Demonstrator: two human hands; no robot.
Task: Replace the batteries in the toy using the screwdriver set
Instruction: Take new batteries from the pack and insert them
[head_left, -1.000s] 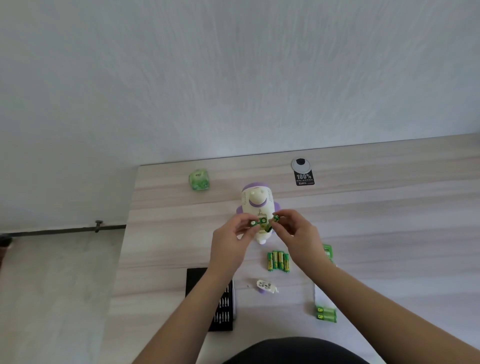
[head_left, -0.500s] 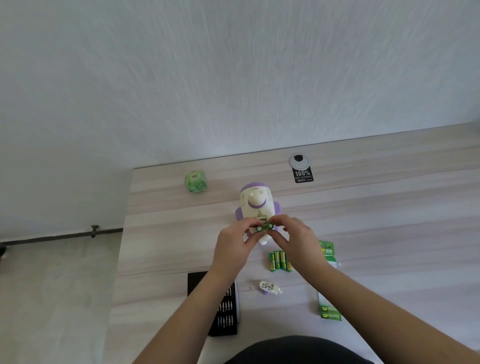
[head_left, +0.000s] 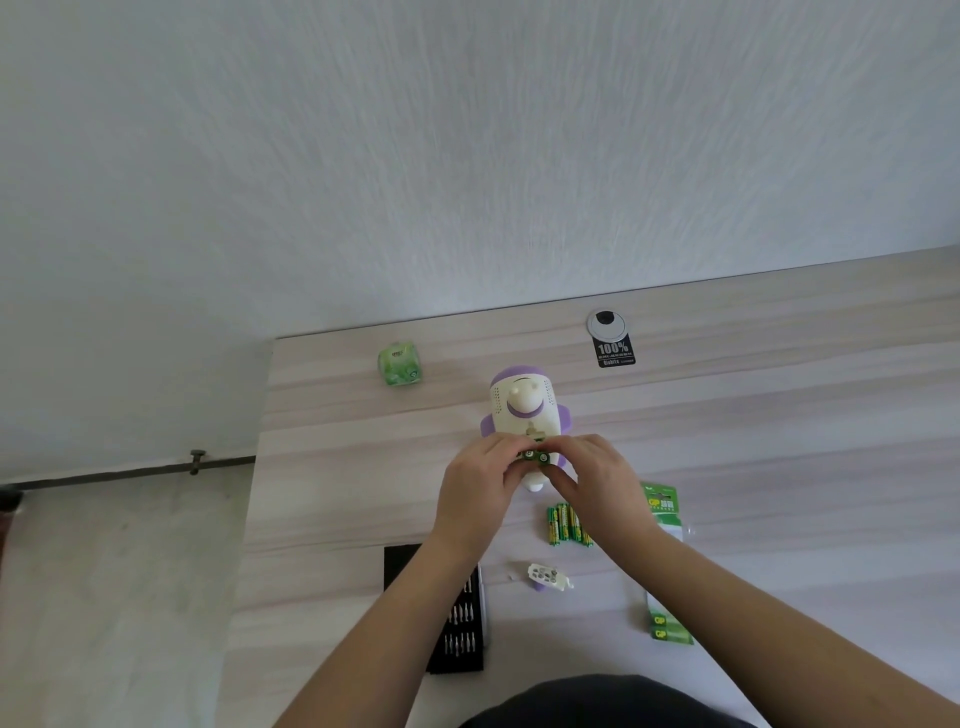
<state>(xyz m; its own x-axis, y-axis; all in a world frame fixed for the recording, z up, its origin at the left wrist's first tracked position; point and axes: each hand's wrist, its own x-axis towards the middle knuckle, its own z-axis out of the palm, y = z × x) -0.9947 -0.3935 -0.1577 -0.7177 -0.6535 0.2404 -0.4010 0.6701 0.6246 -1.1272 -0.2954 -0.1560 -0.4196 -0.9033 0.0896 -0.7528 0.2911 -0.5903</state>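
Both hands, left (head_left: 480, 486) and right (head_left: 597, 480), pinch batteries (head_left: 535, 456) at the toy (head_left: 522, 405), well clear of table (head_left: 779, 415) edges.

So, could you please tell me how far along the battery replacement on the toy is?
Done: the small white battery cover lies off on the wooden table. In hand: the left hand and right hand press green batteries at the white-and-purple toy. Left: refitting the cover with the black screwdriver set.

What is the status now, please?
Left hand and right hand both pinch batteries at the toy. Cover lies off on the table. Nothing in the way.
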